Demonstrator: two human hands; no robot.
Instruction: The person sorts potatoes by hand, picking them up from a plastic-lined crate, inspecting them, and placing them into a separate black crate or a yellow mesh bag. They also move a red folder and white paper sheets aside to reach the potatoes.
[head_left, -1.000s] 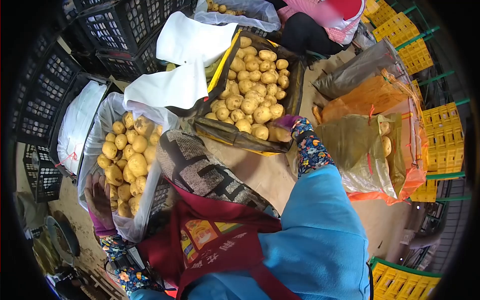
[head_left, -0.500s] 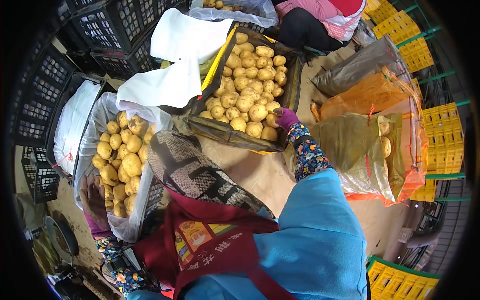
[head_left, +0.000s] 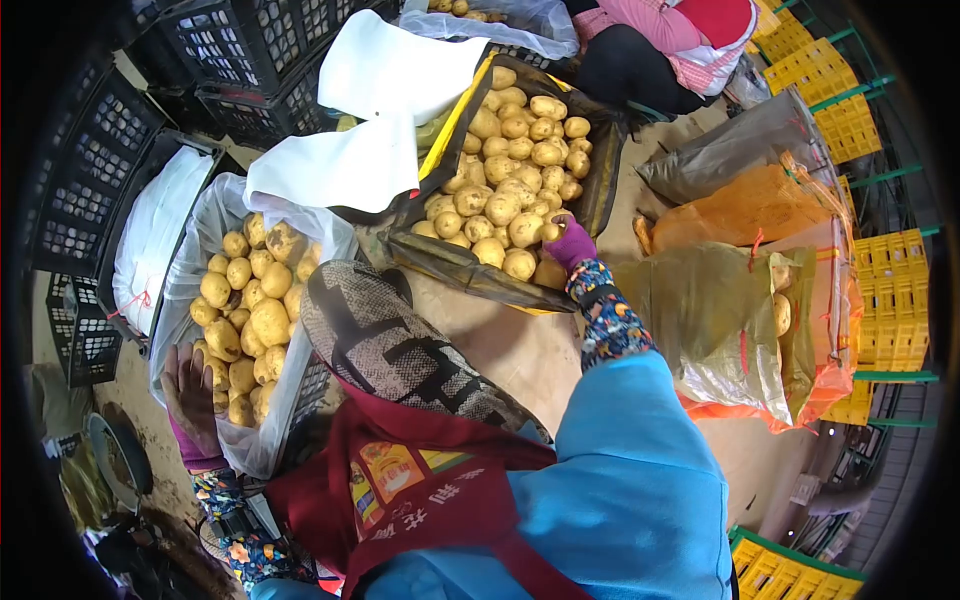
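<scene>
There it goes: the right hand [head_left: 570,246] slips inward at the near-right corner of the black-lined box [head_left: 470,272], apparently now pinching a potato [head_left: 552,232], left hand [head_left: 192,396] spread at the bag-lined crate's [head_left: 338,232] left edge.

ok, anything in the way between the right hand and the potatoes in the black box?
Nothing visible. The right hand is at the right edge of the potatoes, inside the rim of the black box. The white sheets lie on the box's opposite side, away from that hand.
</scene>
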